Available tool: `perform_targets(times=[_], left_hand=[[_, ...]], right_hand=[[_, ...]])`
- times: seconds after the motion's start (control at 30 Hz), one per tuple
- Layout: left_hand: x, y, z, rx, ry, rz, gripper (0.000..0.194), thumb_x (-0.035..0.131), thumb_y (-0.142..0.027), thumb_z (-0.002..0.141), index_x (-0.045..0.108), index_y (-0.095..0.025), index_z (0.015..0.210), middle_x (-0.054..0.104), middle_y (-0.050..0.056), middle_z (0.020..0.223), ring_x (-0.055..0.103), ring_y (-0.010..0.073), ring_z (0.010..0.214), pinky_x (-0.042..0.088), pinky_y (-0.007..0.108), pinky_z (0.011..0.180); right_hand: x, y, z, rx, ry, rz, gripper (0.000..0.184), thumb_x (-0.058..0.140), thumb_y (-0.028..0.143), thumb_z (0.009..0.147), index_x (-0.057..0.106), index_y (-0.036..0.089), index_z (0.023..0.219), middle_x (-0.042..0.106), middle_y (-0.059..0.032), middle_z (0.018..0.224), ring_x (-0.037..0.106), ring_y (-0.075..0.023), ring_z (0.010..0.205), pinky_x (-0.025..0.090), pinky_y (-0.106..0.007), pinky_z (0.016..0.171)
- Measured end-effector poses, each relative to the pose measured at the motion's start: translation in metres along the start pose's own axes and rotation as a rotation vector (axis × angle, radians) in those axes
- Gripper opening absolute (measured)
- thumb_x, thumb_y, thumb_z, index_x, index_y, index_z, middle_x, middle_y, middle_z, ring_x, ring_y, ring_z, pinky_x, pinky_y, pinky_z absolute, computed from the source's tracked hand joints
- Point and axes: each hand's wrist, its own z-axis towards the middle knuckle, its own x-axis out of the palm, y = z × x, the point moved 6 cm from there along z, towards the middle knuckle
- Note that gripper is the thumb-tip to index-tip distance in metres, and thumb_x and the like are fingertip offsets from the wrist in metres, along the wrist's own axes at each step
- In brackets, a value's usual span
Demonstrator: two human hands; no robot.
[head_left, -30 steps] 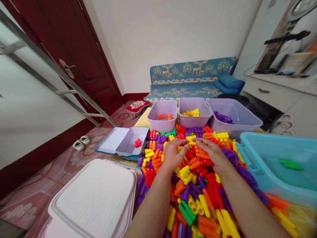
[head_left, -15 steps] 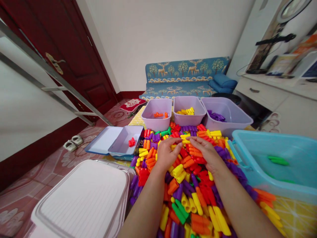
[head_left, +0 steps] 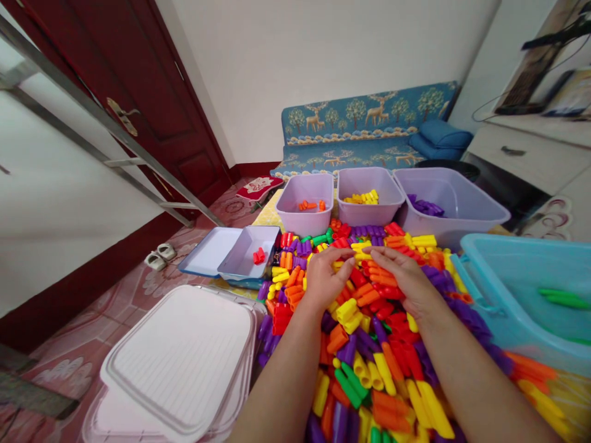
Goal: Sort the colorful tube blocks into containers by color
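The left hand (head_left: 325,278) and right hand (head_left: 406,282) are held just apart, low over a heap of plastic blocks (head_left: 364,344), which is spread in mixed colours between the tubs. The fingers are curved and partly open, and the tips appear to touch the blocks; whether any block is held cannot be told. Orange pieces are seen in a lilac tub (head_left: 302,224), yellow in a second tub (head_left: 367,215), purple in a third tub (head_left: 452,224), and green blocks (head_left: 558,299) in a blue tub (head_left: 517,243).
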Motion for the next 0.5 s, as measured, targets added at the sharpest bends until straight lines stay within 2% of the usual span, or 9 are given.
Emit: perform_targets(times=[0.23,0.5], left_hand=[[0.0012,0.0010,0.0002,-0.002,0.012,-0.008,0.020,0.056,-0.026,0.088,0.072,-0.023,0.100,0.074,0.002,0.099,0.067,0.0181,0.094,0.050,0.030,0.089],[0.0026,0.0074,0.0005,-0.036,0.013,-0.013,0.020,0.057,-0.021,0.085,0.073,-0.022,0.096,0.074,0.003,0.097,0.067,0.0187,0.093,0.051,0.031,0.089]], right_hand=[[0.0003,0.0026,-0.0009,-0.041,0.002,-0.041,0.033,0.080,0.044,0.063,0.073,0.024,0.088,0.073,-0.0002,0.085,0.068,-0.0151,0.075,0.053,-0.023,0.066],[-0.0003,0.0050,-0.0017,-0.068,-0.005,-0.104,0.037,0.077,0.048,0.065,0.072,0.022,0.090,0.073,-0.0012,0.087,0.067,-0.0165,0.075,0.051,-0.024,0.062]])
